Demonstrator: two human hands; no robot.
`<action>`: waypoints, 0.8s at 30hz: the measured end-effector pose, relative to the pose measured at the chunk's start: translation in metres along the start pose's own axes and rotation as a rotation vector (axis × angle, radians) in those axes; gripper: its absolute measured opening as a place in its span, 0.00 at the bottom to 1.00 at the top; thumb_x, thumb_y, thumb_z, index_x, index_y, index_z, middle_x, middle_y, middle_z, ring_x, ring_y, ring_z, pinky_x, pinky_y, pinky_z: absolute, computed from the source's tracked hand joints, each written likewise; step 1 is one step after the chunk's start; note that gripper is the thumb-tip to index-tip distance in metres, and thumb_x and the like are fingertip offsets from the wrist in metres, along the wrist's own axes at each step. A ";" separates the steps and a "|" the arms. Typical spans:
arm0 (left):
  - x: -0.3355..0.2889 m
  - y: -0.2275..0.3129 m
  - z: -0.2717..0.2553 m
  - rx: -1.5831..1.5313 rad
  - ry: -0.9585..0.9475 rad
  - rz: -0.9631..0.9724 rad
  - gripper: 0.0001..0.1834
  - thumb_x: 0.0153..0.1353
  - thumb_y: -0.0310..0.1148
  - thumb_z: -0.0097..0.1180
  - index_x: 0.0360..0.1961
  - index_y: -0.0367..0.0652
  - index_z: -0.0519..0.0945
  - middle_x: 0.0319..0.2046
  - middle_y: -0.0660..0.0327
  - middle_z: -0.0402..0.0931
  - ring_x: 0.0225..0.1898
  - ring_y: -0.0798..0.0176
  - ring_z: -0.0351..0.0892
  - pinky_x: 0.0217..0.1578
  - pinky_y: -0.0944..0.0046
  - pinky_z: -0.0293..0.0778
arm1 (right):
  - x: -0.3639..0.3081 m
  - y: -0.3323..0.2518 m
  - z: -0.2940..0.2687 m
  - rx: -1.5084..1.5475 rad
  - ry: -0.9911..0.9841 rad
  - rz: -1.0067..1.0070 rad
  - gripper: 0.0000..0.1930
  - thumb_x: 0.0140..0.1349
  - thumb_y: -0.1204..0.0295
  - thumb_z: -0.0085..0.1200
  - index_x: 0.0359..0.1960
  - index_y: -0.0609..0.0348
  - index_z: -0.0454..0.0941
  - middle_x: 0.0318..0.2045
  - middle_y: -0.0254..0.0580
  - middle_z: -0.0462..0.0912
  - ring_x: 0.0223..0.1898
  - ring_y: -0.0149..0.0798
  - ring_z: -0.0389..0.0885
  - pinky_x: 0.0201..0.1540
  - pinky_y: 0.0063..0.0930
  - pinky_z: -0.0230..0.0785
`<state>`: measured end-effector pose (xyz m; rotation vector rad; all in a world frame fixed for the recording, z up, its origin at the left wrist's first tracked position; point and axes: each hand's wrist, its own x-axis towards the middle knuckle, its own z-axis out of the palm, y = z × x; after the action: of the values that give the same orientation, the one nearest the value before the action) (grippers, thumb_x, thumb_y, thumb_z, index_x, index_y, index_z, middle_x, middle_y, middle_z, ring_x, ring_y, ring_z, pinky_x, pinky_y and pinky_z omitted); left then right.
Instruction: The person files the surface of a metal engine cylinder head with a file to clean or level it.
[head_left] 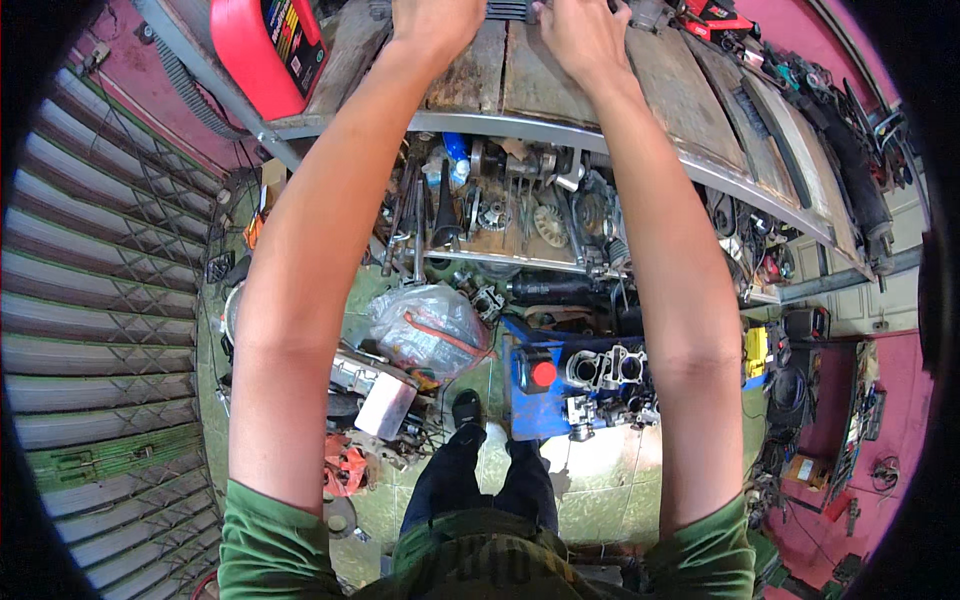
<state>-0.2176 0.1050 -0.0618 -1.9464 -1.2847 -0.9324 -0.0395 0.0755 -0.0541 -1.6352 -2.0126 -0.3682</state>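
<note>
Dark grey, a ridged part (pixel 512 10) shows at the frame's top centre over the wooden bench (pixel 550 85), between left hand (pixel 437 22) and right hand (pixel 584 35) (both cropped, their grips I cannot tell).

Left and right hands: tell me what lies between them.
Between the left hand and the right hand, the head view shows part of a dark grey ridged piece, cut off by the top edge, with wooden planks nearer the body.

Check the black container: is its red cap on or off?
On: the red cap sits atop the black container.
</note>
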 end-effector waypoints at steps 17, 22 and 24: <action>-0.351 0.204 -0.169 -0.816 -0.756 -0.286 0.05 0.54 0.32 0.69 0.33 0.52 0.87 0.35 0.65 0.85 0.44 0.58 0.81 0.51 0.47 0.58 | -0.424 -0.010 -0.041 0.490 -0.054 0.137 0.04 0.54 0.74 0.67 0.32 0.50 0.87 0.26 0.34 0.84 0.39 0.38 0.81 0.52 0.40 0.62; -0.404 0.304 -0.182 -0.844 -0.903 -0.344 0.04 0.55 0.35 0.68 0.33 0.52 0.87 0.34 0.64 0.86 0.44 0.56 0.81 0.49 0.42 0.58 | -0.537 0.045 -0.032 0.525 -0.266 0.301 0.05 0.55 0.72 0.68 0.34 0.53 0.89 0.30 0.40 0.87 0.41 0.42 0.84 0.50 0.41 0.66; -0.416 0.348 -0.185 -0.750 -0.984 -0.413 0.04 0.57 0.36 0.66 0.34 0.53 0.88 0.34 0.63 0.86 0.45 0.55 0.81 0.49 0.37 0.58 | -0.558 0.075 -0.037 0.529 -0.288 0.298 0.05 0.56 0.71 0.67 0.34 0.53 0.90 0.31 0.41 0.88 0.41 0.43 0.84 0.50 0.41 0.67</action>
<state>-0.0483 -0.3664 -0.3395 -2.9993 -2.1526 -0.6797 0.1188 -0.3867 -0.3371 -1.6597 -1.8027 0.4935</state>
